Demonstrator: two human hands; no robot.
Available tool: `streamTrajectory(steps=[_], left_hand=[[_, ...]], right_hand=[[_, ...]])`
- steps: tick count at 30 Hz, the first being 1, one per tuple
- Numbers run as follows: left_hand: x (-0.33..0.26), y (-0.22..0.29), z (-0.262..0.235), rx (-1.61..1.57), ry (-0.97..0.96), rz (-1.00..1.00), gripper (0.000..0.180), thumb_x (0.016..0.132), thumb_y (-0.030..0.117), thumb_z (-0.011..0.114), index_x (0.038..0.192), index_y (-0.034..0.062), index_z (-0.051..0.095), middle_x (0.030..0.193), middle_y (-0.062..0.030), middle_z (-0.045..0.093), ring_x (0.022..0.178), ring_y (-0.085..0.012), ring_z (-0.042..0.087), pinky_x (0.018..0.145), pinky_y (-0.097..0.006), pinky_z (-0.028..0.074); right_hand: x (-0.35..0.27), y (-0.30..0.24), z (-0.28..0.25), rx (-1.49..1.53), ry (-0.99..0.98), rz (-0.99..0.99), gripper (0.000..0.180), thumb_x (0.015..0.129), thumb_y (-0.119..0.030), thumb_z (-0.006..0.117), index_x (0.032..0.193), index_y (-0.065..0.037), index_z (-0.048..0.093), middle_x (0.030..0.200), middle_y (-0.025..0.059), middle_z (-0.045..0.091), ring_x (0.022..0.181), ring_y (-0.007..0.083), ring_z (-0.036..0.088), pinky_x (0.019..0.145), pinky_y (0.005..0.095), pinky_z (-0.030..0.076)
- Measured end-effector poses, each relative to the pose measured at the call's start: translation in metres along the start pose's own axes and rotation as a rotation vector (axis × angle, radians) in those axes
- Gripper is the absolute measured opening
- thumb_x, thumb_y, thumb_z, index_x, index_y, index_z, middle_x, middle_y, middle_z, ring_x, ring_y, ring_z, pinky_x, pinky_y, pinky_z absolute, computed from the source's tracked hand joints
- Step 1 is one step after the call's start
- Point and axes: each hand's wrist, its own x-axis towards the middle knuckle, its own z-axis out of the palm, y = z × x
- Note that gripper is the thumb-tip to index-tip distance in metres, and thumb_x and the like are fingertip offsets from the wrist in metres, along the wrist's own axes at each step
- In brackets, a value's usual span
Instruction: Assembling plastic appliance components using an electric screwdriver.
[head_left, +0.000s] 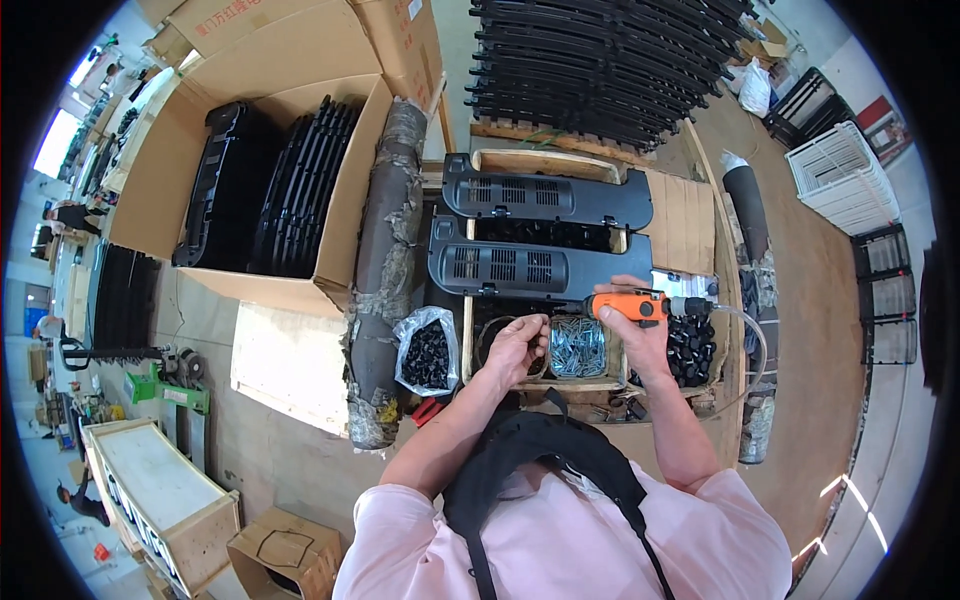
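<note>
R hand (632, 318) is wrapped tight round an orange power screwdriver (628, 305), whose long axis runs left-right, tip pointing to the person's left, air hose trailing off the right end. L hand (517, 340) hovers over the wooden tray (467, 330), fingers curled in toward the thumb as if pinching sth small; can't tell what, too tiny to see. The pile of silver screws (577, 346) sits just beside the L hand, between both hands, so L is nearer it. Directly ahead of both hands, touching distance, lies a dark grey vented plastic panel (510, 266), long axis left-right, w/ a second one (545, 198) behind it. Black caps fill a clear bag (427, 352) to the left & a bin (692, 350) to the right. Further out: cardboard box of black parts (280, 190), stacked black frames (600, 65) at top
</note>
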Motion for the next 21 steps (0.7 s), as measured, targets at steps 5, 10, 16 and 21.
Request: streamTrajectory(steps=[5, 10, 16, 21], left_hand=[[-0.013, 0.011, 0.008, 0.017, 0.119, 0.055, 0.024, 0.112, 0.019, 0.053, 0.126, 0.0029, 0.063, 0.107, -0.0098, 0.075, 0.085, -0.0155, 0.071, 0.072, -0.027, 0.061], [-0.022, 0.017, 0.01, 0.04, 0.105, 0.078, 0.024, 0.113, 0.02, 0.05, 0.122, 0.0032, 0.063, 0.11, -0.0116, 0.075, 0.088, -0.0175, 0.073, 0.074, -0.029, 0.061], [-0.019, 0.023, 0.003, -0.071, 0.098, 0.024, 0.025, 0.109, 0.032, 0.06, 0.11, 0.0082, 0.067, 0.096, -0.0046, 0.074, 0.081, -0.0158, 0.07, 0.069, -0.028, 0.058], [-0.012, 0.016, 0.003, -0.226, 0.089, 0.027, 0.026, 0.107, 0.035, 0.063, 0.108, 0.01, 0.068, 0.086, 0.0003, 0.07, 0.074, -0.014, 0.066, 0.065, -0.026, 0.054]], right_hand=[[0.002, 0.002, 0.016, 0.037, -0.024, 0.002, 0.053, 0.088, -0.009, 0.081, 0.135, -0.002, 0.058, 0.124, 0.0152, 0.072, 0.112, 0.0189, 0.069, 0.101, 0.0356, 0.055], [0.005, 0.006, 0.023, 0.011, -0.069, -0.015, 0.052, 0.088, -0.009, 0.081, 0.135, -0.002, 0.059, 0.124, 0.0141, 0.073, 0.11, 0.0179, 0.069, 0.101, 0.0354, 0.056], [0.003, 0.007, 0.03, -0.019, -0.094, -0.019, 0.051, 0.088, -0.008, 0.08, 0.134, -0.001, 0.058, 0.124, 0.0144, 0.073, 0.11, 0.0179, 0.07, 0.099, 0.0349, 0.057], [0.004, 0.011, 0.036, -0.043, -0.113, -0.027, 0.052, 0.089, -0.008, 0.079, 0.135, -0.001, 0.057, 0.124, 0.0158, 0.072, 0.112, 0.0196, 0.07, 0.099, 0.036, 0.057]])
